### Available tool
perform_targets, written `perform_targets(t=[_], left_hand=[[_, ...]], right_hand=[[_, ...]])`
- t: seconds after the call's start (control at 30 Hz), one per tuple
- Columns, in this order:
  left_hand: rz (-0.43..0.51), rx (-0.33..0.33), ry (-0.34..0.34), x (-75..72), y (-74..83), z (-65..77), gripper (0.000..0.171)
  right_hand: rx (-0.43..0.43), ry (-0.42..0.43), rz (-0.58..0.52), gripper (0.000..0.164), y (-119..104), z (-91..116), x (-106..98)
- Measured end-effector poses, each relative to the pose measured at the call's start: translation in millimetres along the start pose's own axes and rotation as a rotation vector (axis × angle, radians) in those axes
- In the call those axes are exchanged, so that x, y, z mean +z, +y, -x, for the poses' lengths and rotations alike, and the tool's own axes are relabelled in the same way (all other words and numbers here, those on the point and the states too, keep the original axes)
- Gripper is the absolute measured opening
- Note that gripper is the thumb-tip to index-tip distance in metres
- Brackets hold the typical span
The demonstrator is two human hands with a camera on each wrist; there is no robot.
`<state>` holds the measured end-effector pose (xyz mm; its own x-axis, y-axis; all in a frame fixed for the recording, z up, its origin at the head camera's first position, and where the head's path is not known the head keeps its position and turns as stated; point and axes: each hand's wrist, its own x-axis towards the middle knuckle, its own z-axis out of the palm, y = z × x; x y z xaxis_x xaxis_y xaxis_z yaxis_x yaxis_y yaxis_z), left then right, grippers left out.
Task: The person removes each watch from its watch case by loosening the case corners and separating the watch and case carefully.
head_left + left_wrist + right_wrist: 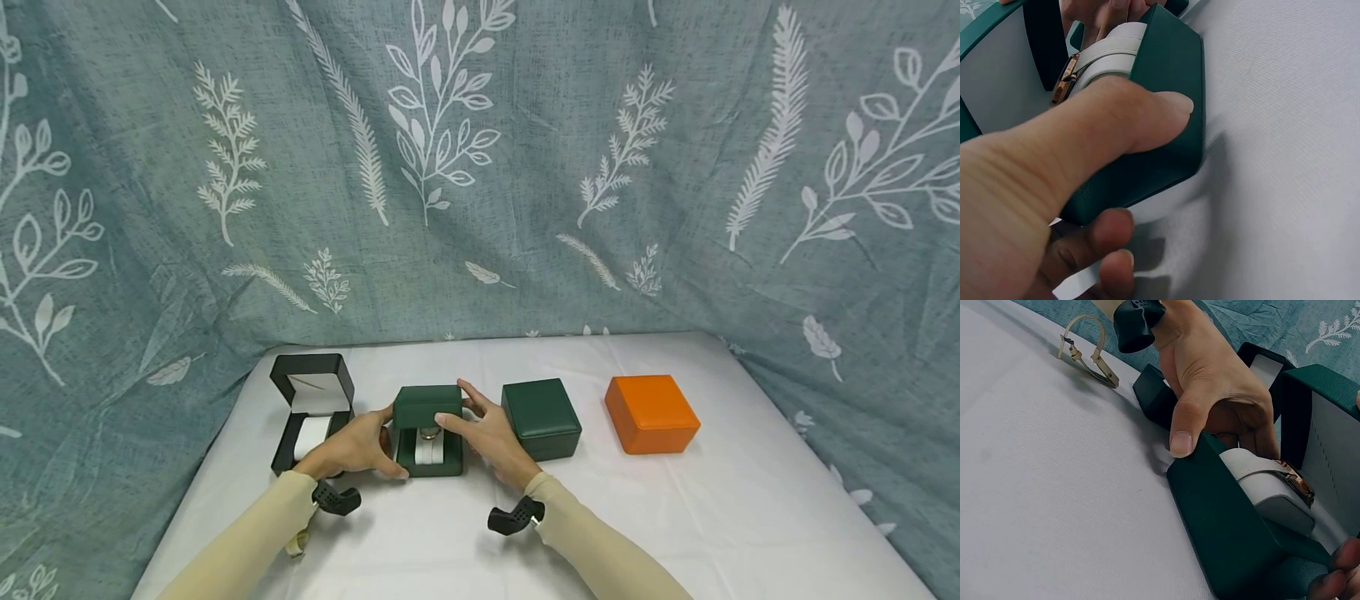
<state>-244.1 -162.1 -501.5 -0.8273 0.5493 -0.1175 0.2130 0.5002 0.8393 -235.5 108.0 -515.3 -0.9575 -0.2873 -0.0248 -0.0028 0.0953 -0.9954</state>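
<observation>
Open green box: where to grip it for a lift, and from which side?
Likely the base, one hand coming in from the left and one from the right: its walls are flat and straight. I'd avoid the lid; it's tipped up over the base and could swing.

The raised lid (427, 407) is hiding part of the watch (430, 452) in the open green box (453, 465); the dial (430, 433) is looking too small to read from here. The left hand (354, 446) is covering part of the black box (315, 392); the left sleeve (255, 533) is partly hiding a cream strap (297, 543). The right wrist view is cutting off the right hand (486, 427).
</observation>
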Motion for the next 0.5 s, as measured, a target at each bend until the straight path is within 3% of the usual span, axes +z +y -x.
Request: perform_targets(t=[0.27,0.5], left_hand=[[0.023,0.006,0.009,0.2,1.5,2.6,0.117],[-0.065,-0.001,0.022,1.0,-1.6,1.2,0.125]], right_hand=[[0.008,0.031,-0.004,0.082,-1.2,-2.8,1.9],[0.014,0.052,-0.042,0.078,-7.1,-5.3,4.5]])
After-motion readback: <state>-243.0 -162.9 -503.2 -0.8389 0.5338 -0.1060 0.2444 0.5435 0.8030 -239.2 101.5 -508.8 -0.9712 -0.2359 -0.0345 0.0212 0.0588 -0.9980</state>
